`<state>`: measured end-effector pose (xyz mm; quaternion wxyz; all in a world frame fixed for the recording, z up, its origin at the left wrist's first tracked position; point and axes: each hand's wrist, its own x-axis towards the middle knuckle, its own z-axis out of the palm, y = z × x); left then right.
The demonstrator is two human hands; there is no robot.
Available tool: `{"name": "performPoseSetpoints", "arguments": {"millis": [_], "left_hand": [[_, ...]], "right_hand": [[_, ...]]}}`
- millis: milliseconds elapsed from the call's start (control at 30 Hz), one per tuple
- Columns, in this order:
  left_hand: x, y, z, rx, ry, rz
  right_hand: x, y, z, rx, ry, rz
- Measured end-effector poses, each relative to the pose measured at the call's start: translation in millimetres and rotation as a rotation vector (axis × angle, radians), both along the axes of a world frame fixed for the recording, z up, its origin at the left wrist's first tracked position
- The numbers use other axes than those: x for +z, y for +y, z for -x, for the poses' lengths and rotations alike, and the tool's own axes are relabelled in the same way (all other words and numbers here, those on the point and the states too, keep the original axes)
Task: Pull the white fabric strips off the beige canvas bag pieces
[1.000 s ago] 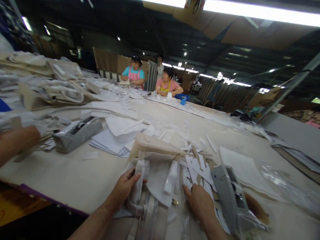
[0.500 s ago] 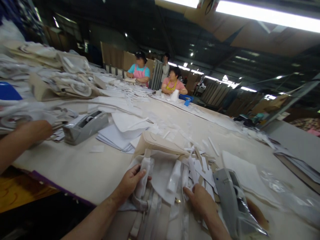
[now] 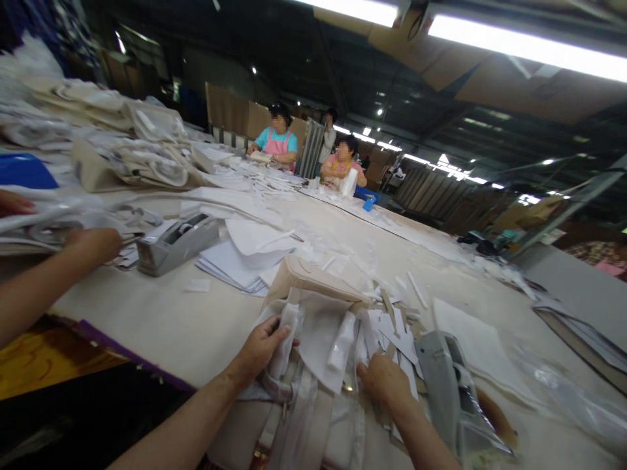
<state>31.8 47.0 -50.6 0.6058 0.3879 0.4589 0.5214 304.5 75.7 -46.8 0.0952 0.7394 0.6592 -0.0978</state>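
**Beige bag [image 3: 304, 281], flap up**

The bag lies on the cream work table [image 3: 147, 326] right in front of you. Its smooth, stiff flap tilts up, a soft white sheet [image 3: 318, 339] hangs below it, and flat webbing straps [image 3: 301, 418] run toward you. Your left hand [image 3: 259, 349] curls its fingers around a white wrapped strip [image 3: 289, 333] at the bag's front. Your right hand [image 3: 385, 382] sits just beside the sheet, fingers pressed together among white paper offcuts [image 3: 392, 333]; whether they pinch anything, you cannot tell. A gray tape dispenser [image 3: 453, 385] stands just to its right.
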Motion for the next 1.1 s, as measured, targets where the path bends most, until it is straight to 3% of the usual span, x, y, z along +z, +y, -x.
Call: {"name": "performPoseSetpoints", "arguments": {"millis": [267, 567, 867, 1100], "left_hand": [[-7.7, 2, 0, -0.018, -0.018, -0.019], [-7.6, 1, 1, -0.015, -0.026, -0.017], [-9.4, 2, 2, -0.031, -0.019, -0.013], [-5.1, 0, 0, -0.016, -0.002, -0.015]], "right_hand": [[-7.1, 12, -27, 0.007, 0.187, 0.079], [-17.3, 12, -42, -0.144, 0.393, 0.130], [-18.1, -1, -42, -0.043, 0.352, -0.044], [3.8, -21, -59, -0.177, 0.271, -0.213]]}}
